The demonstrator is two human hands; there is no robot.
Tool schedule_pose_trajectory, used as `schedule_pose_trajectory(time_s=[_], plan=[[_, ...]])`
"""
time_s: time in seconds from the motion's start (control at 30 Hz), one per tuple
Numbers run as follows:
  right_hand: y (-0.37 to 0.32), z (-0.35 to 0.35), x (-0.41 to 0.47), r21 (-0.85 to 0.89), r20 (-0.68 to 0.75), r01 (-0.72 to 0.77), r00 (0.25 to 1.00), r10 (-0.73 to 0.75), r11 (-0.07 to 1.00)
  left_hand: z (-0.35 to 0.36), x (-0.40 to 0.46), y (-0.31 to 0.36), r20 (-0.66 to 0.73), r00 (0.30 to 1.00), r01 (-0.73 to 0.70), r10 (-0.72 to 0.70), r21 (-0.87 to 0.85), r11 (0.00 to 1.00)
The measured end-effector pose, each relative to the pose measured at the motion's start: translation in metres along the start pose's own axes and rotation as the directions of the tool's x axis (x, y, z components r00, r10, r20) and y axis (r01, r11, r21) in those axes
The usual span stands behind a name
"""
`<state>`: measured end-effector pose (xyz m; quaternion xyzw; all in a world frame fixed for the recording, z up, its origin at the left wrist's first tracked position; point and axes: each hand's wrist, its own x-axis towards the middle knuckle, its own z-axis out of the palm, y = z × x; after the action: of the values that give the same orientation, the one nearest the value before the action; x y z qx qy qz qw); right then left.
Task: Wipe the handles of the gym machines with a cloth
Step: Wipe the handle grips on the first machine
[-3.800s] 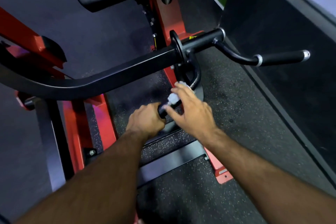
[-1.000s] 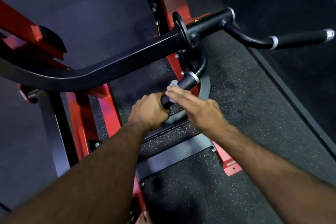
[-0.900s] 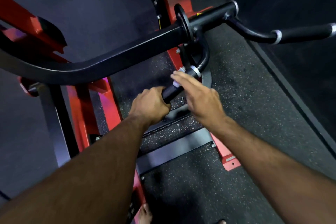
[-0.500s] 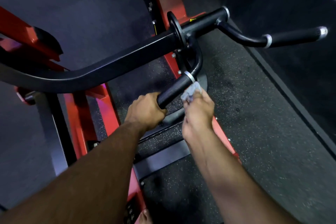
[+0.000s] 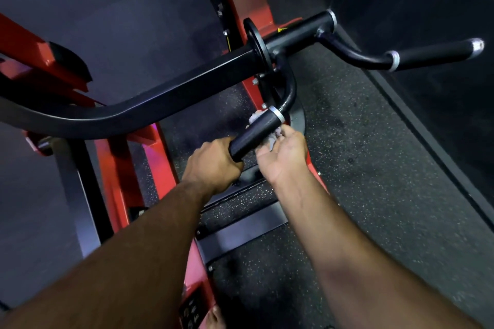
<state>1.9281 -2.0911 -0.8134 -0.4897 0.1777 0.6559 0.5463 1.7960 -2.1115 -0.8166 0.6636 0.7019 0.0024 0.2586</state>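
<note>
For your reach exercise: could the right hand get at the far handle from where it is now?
Probably yes: the far handle juts free, nothing around it, but the right hand must first leave the near handle.

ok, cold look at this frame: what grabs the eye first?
Two bare forearms converge mid-frame on the near black handle: the left hand grips its end, the right hand cups a pale cloth under it. Behind them, the machine's red frame stands out, and a second handle juts out upper right, untouched.
</note>
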Motion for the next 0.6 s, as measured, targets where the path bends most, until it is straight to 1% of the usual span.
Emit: schedule_pose_trajectory(time_s=[0.07, 0.17, 0.23, 0.27, 0.33, 0.43, 0.47, 0.53, 0.6], plan=[[0.004, -0.002, -0.003, 0.003, -0.029, 0.019, 0.999, -0.019, 1.000, 0.000, 0.000, -0.001, 0.011, 1.000, -0.001, 0.001, 0.001, 1.000], [0.015, 0.000, -0.007, -0.016, -0.094, 0.120, 0.988, -0.121, 0.993, -0.001, 0.001, -0.001, 0.022, 1.000, 0.009, -0.009, 0.010, 1.000], [0.015, 0.001, -0.005, -0.014, -0.094, 0.121, 0.988, -0.122, 0.993, 0.000, 0.001, -0.001, 0.024, 1.000, 0.005, -0.005, 0.011, 1.000], [0.011, 0.003, -0.004, 0.013, -0.061, 0.086, 0.995, -0.085, 0.996, -0.001, 0.000, -0.001, 0.022, 1.000, 0.001, -0.002, 0.013, 1.000], [0.002, 0.004, 0.002, 0.055, 0.059, 0.006, 0.998, -0.009, 0.998, 0.000, 0.000, -0.001, 0.014, 1.000, -0.004, 0.003, 0.016, 1.000], [-0.005, 0.006, 0.012, 0.097, 0.175, -0.041, 0.984, 0.024, 0.994, 0.000, 0.000, 0.000, 0.016, 1.000, 0.001, -0.001, 0.009, 1.000], [-0.004, 0.007, 0.015, 0.103, 0.197, -0.043, 0.980, 0.022, 0.994, -0.001, 0.000, 0.000, 0.021, 1.000, 0.003, -0.003, 0.006, 1.000], [-0.003, 0.012, 0.018, 0.073, 0.186, -0.034, 0.982, 0.020, 0.997, -0.001, -0.001, 0.000, 0.025, 1.000, 0.006, -0.006, 0.001, 1.000], [0.001, 0.013, 0.021, 0.001, 0.149, 0.042, 0.988, -0.042, 0.999, -0.002, -0.001, 0.000, 0.025, 1.000, 0.008, -0.008, 0.002, 1.000]])
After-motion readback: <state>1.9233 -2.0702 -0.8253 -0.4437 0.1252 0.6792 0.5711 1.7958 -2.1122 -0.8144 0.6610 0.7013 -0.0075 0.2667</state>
